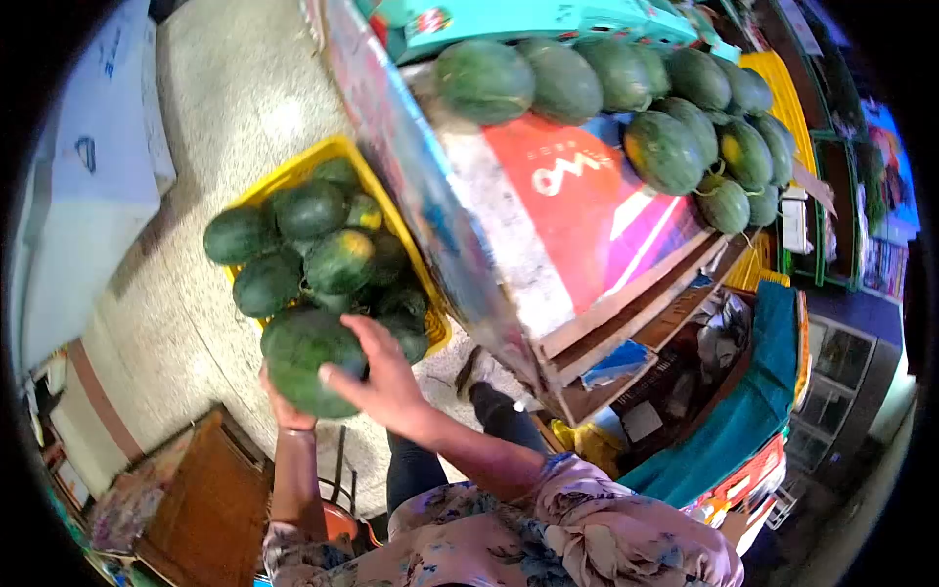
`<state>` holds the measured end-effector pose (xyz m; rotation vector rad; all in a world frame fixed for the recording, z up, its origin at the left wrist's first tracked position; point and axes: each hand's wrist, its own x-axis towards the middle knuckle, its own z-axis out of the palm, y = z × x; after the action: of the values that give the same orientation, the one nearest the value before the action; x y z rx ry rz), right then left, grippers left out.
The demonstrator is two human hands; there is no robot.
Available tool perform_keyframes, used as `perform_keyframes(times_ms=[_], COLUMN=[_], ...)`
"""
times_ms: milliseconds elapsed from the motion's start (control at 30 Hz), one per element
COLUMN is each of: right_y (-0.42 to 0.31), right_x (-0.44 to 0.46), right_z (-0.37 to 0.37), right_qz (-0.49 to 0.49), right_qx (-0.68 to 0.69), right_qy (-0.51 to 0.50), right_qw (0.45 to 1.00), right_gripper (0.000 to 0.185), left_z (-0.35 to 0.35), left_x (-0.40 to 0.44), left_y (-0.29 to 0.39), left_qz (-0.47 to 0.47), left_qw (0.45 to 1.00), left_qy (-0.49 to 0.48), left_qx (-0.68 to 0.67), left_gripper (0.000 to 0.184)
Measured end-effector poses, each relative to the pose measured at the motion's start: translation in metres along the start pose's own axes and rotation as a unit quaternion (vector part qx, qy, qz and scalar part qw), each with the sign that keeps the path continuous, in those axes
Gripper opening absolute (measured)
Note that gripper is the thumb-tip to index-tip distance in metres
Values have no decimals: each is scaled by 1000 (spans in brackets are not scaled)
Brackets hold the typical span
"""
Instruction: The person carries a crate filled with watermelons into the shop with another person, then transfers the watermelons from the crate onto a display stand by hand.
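Observation:
A large dark green watermelon (308,357) is held up in front of me, over the near end of the yellow crate (342,147). My left hand (286,403) is wrapped round its lower left side, with most of the fingers hidden behind the fruit. On its right side lies my right hand (381,377), thumb and fingers spread over the rind and a little blurred. Several more watermelons (311,210) fill the crate, some with yellow patches.
To the right stands a large display bin (411,176) with several watermelons (665,152) on its printed cardboard top. An open box (675,391) with papers is below it. A white chest (83,205) stands left, a brown wooden piece (201,499) lower left.

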<state>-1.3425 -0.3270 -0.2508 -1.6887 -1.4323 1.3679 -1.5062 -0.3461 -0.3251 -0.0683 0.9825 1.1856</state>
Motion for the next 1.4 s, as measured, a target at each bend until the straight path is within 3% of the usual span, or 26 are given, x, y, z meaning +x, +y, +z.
perform_keyframes(times_ms=[167, 200, 267, 300, 333, 367, 400, 433, 467, 500, 633, 767, 900, 967, 1033, 1067, 1100, 1133, 1167, 1200, 1233, 1267, 1300, 1333, 1367, 1400], right_y=[-81, -77, -71, -66, -38, -22, -8, 3, 24, 44, 91, 114, 103, 116, 119, 103, 114, 105, 104, 118, 101, 101, 105, 117, 108, 107], right_x=[-22, -17, -16, -9, 1, 3, 13, 19, 22, 35, 59, 69, 75, 80, 84, 84, 85, 81, 83, 86, 82, 81, 83, 88, 85, 85], right_z=[-117, -159, -190, -235, -258, -259, -294, -309, -313, -339, -385, -389, -394, -384, -381, -384, -369, -368, -372, -374, -384, -393, -392, -403, -417, -410], right_qz=[-142, -108, -98, -31, -42, -72, 2, 23, 51, 83, 127, 144, 139, 131, 150, 136, 112, 166, 112, 100, 159, 107, 144, 81, 26, 15], right_qx=[49, 192, 112, 356, 376, 273, 421, 418, 428, 446, 471, 481, 514, 463, 453, 506, 445, 397, 422, 417, 369, 263, 241, 218, 85, 91], right_qy=[10, 14, 43, 59, 77, 105, 113, 174, 187, 183, 167, 188, 174, 214, 212, 210, 246, 287, 220, 208, 257, 251, 315, 339, 378, 377], right_qw=[989, 975, 988, 932, 922, 954, 900, 891, 883, 872, 857, 844, 828, 850, 853, 825, 854, 856, 872, 879, 879, 925, 906, 912, 922, 922], right_gripper=[73, 74, 75, 75, 74, 73, 72, 65, 63, 61, 63, 70, 86, 86, 86, 91, 91, 89, 88, 90, 88, 88, 82, 70, 55, 48], left_z=[130, 170, 226, 278, 310, 329, 356, 383, 373, 388, 409, 422, 437, 442, 444, 439, 429, 427, 423, 420, 423, 424, 414, 416, 388, 382], left_x=[-39, -44, -30, -28, -26, -17, 30, 39, 57, 96, 144, 161, 164, 161, 158, 179, 168, 168, 161, 165, 163, 105, 106, 47, 8, -10], left_y=[42, 43, 27, 12, 1, -9, -48, -69, -78, -123, -188, -202, -208, -202, -215, -234, -220, -221, -237, -237, -258, -249, -241, -207, -194, -168], left_qz=[21, 30, 34, 49, 31, 7, -28, -65, -113, -179, -230, -220, -124, -159, -77, 42, 16, 16, 151, 109, 164, 257, 171, 138, 117, 58], left_qw=[996, 991, 977, 971, 965, 957, 948, 947, 938, 935, 926, 927, 946, 950, 983, 954, 981, 992, 950, 975, 944, 921, 958, 968, 961, 967], left_qy=[-89, -107, -127, -124, -170, -221, -171, -194, -254, -211, -159, -191, -126, -145, -11, 109, 78, 79, 142, 103, 131, 97, -31, -53, -172, -179], left_qx=[5, 76, 167, 199, 197, 187, 269, 247, 209, 222, 255, 239, 271, 228, 167, 277, 178, 95, 232, 162, 254, 277, 229, 204, 185, 172], left_gripper=[61, 58, 56, 57, 56, 55, 51, 45, 44, 43, 43, 43, 43, 47, 50, 53, 47, 37, 30, 29, 24, 23, 27, 30, 23, 22])
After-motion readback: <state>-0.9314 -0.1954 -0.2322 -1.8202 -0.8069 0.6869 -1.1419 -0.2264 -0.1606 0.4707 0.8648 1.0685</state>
